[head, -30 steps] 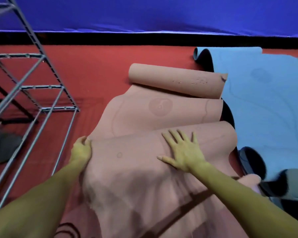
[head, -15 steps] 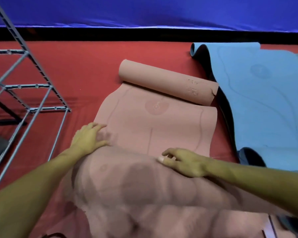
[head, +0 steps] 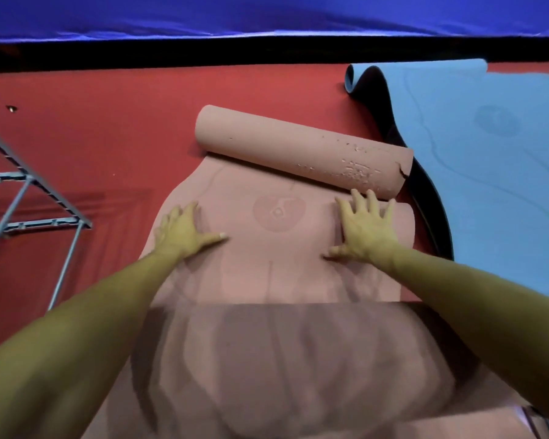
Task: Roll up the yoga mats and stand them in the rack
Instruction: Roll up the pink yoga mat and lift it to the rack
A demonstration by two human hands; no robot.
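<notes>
The pink mat [head: 276, 248] is spread on the red floor [head: 108, 137], right of the rack [head: 29, 217], its far end curled. Both hands, left [head: 184, 231] and right [head: 366, 228], are pressed flat, fingers spread, nothing grasped. Flattening seems underway; rolling would be called for next.

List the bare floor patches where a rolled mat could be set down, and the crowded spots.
Free: red floor between grey metal rack and pink yoga mat. Crowded: the right, where the blue yoga mat abuts the pink.
</notes>
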